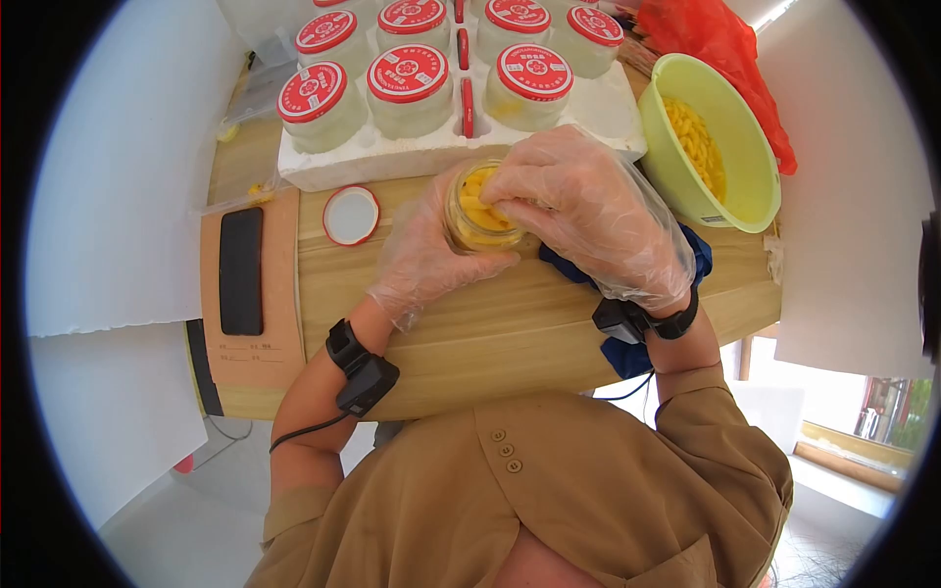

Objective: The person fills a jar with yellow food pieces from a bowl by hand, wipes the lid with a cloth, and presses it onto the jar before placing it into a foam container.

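Observation:
My left hand (423, 250), in a clear plastic glove, is wrapped round the side of an open glass jar (477, 238). Yellow fruit strips (477, 208) fill the jar up near its mouth. My right hand (569, 186), gloved too, reaches over the jar from the right with its fingers pinched together at the opening. What sits between those fingertips is hidden. A lid (351, 216) with a red rim lies on the table, white inside up, left of my left hand.
Several jars with red lids (410, 73) stand in a white foam tray (343, 169) behind. A green bowl (667, 186) of yellow strips (694, 147) is at right, near a red bag (720, 49). A phone (241, 269) lies on brown paper (279, 314); dark blue cloth (627, 358) lies under my right wrist.

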Available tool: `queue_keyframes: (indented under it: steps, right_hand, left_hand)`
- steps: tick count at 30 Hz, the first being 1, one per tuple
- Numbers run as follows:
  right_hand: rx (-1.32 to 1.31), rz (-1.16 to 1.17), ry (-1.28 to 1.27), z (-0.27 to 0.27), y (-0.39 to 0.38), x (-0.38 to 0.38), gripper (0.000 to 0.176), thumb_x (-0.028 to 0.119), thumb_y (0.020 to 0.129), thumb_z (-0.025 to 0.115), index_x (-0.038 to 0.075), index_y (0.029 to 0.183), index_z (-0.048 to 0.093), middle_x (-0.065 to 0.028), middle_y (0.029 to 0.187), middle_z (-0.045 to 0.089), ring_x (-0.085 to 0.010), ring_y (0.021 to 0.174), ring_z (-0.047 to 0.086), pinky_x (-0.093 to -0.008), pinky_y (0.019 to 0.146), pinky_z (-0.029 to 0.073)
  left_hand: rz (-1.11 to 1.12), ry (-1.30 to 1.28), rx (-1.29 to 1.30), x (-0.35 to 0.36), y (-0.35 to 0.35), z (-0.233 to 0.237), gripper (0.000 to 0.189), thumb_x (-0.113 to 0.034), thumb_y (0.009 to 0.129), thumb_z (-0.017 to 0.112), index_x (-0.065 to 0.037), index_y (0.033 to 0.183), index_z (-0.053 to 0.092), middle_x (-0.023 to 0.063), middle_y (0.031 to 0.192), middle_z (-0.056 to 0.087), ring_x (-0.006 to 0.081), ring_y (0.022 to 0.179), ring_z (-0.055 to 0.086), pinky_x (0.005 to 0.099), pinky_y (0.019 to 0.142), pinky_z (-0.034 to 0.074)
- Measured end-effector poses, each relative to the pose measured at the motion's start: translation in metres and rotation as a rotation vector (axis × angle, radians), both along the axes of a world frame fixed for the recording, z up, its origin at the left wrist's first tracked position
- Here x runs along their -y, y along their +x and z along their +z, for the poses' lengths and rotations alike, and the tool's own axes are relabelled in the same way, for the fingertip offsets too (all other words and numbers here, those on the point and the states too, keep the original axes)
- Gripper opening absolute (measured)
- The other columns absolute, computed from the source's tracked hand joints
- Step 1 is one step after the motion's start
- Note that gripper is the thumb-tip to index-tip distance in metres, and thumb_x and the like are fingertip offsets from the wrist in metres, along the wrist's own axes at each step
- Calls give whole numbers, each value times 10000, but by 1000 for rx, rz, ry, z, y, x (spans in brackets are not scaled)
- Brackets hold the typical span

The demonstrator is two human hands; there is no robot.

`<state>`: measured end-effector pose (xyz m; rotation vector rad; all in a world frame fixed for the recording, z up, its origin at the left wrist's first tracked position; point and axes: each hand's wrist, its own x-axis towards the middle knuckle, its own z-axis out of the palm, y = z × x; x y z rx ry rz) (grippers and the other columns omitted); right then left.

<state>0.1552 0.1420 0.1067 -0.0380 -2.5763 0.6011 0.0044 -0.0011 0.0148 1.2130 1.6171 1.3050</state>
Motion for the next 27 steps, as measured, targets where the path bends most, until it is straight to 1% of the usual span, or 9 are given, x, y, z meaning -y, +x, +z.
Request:
queue_keyframes:
  steps: [7,10,22,25,27]
  right_hand:
    - [49,7,-30,2,0,-1,97,79,838,760,32,920,736,-125,922,726,-374,904,685,-462,810,546]
    - [89,-14,-61,4,2,1,114,50,846,770,58,952,729,-86,915,697,-329,916,657,-424,861,509]
    - [58,-11,-89,-3,2,-1,112,67,866,761,46,970,726,-81,923,706,-329,919,661,-416,857,511]
    - [6,-1,-79,-2,0,-2,85,63,863,729,47,947,726,-110,921,722,-362,891,683,-444,801,551]
    - [35,-47,-212,0,2,1,111,63,896,717,34,1001,737,-125,964,740,-354,911,699,-417,822,563]
  left_hand:
    - [-6,9,21,-1,-1,-3,984,-231,704,984,-76,1537,485,93,1401,648,221,1287,629,379,1108,505]
    - [-6,-4,13,0,-1,0,982,-229,706,984,-75,1537,484,92,1399,648,219,1284,630,377,1107,505]
    - [10,-5,-25,0,0,-1,976,-249,699,987,-79,1523,492,86,1363,661,213,1249,643,374,1087,515]
    - [-1,1,-7,0,-1,0,973,-246,702,984,-80,1524,492,85,1368,659,214,1253,641,377,1091,513]
    - [-7,0,7,0,-1,1,972,-243,704,983,-78,1526,490,85,1370,658,215,1257,639,379,1097,510]
